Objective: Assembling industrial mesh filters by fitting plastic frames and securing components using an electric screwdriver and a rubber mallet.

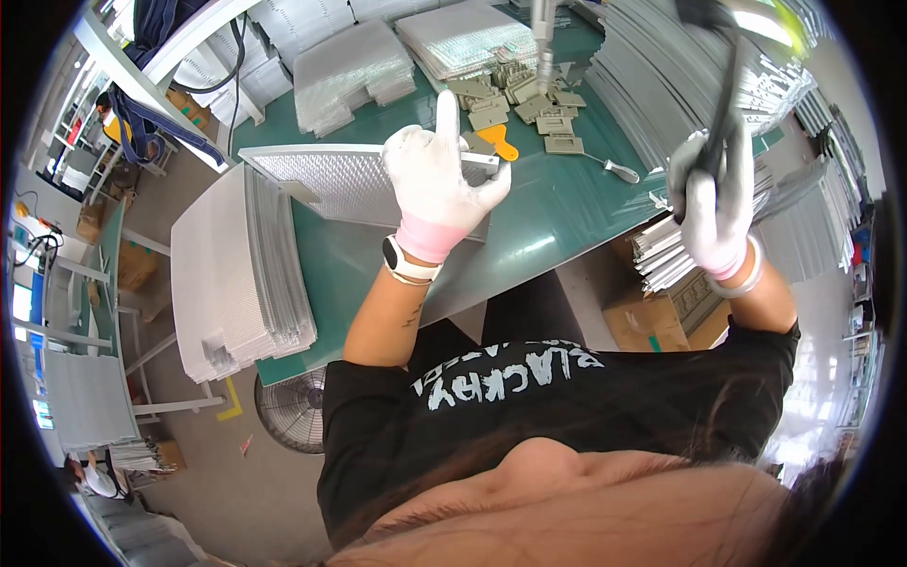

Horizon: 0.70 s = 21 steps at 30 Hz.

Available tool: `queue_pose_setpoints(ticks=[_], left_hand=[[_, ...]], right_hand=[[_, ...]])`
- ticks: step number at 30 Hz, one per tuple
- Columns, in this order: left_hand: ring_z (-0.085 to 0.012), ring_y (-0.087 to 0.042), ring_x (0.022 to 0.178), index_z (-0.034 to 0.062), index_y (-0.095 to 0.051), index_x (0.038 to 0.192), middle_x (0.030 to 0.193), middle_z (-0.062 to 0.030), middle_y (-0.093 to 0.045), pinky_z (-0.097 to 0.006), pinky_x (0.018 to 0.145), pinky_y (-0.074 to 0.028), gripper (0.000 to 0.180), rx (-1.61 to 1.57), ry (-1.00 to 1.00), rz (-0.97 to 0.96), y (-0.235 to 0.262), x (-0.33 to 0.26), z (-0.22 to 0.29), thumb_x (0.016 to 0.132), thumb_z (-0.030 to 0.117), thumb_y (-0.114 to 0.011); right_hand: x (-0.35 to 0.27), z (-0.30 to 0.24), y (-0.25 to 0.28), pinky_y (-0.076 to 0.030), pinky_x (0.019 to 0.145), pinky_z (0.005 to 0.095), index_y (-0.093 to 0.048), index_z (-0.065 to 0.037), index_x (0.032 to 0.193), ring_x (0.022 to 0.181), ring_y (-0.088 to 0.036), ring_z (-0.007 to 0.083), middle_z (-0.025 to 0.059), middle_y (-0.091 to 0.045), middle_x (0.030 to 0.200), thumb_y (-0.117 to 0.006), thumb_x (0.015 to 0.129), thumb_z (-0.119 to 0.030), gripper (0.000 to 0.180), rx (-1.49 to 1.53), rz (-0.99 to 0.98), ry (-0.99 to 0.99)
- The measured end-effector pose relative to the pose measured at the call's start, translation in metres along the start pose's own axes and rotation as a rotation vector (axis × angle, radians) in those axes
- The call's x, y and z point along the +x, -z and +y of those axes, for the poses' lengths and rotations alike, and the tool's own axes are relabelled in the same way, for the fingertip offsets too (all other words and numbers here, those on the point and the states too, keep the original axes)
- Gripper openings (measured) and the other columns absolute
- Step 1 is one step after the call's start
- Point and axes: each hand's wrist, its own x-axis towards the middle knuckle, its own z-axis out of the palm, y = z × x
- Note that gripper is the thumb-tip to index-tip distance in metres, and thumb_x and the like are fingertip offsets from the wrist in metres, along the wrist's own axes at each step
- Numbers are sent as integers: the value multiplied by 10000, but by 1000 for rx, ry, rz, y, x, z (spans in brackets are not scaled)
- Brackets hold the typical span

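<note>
1. One black shirt [557, 416] with white print is nearest, worn by the person doing the work.
2. Below the surface, a round fan [295, 411] stands by the near left corner, and a brown box [647, 326] sits on the right side.
3. The left hand [436, 184] wears a white glove with a pink cuff, and a white watch [406, 262] is on that wrist. Its pointer finger sticks up, its thumb pokes out, and its other fingers curl over the top edge of a panel.
4. That grey, bumpy panel [340, 182] stands on its long edge on the green surface [557, 208], tilted a bit.
5. The right hand [713, 189] has the same kind of glove. It is wrapped around a dark tool [726, 104], held up high. The tool's top is blurry, so I cannot tell its kind.
6. Left of the panel is a tall pile of panels [222, 274].
7. Past the hands lie a screwdriver [621, 172], an orange scraper [501, 144] and a heap of flat tan pieces [515, 90].
8. Farthest back, two shiny stacks [350, 76] sit side by side.
</note>
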Motion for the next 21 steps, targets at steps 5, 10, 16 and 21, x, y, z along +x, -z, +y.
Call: queue_pose_setpoints(ticks=[5, 10, 16, 21], left_hand=[[-236, -547, 752, -70, -473, 1340, 760, -15, -578, -429, 843, -404, 925, 0, -16, -10, -4, 1, -1, 582, 326, -825], [-238, -533, 758, 35, -585, 1282, 750, -17, -562, -423, 837, -401, 756, -87, -125, 24, 4, -2, -6, 613, 305, -810], [-245, -520, 809, 15, -711, 886, 724, -100, -504, -400, 737, -407, 325, -906, -262, 52, 76, -3, -11, 676, 262, -700], [-65, -329, 346, 114, -685, 949, 451, 61, -354, -241, 405, -238, 268, -2040, -927, -97, 107, -3, -14, 1007, 312, -514]], right_hand=[[-38, 40, -49, -520, 779, 416, -422, -128, 1476, 897, -655, 401, 267, -644, 1068, -553, 900, -48, 596, -74, -361, -275], [-92, 125, -112, -479, 947, 413, -438, -76, 1449, 1092, -597, 411, 263, -597, 1238, -566, 880, -118, 585, -39, -256, -315], [-117, 140, -153, -316, 1141, 424, -319, 39, 1472, 1374, -376, 372, 270, -401, 1432, -755, 781, -268, 873, 85, -60, -320], [-116, 113, -191, -354, 1101, 361, -358, -3, 1457, 1318, -419, 182, 125, -475, 1387, -834, 789, -333, 885, 1105, 15, -311]])
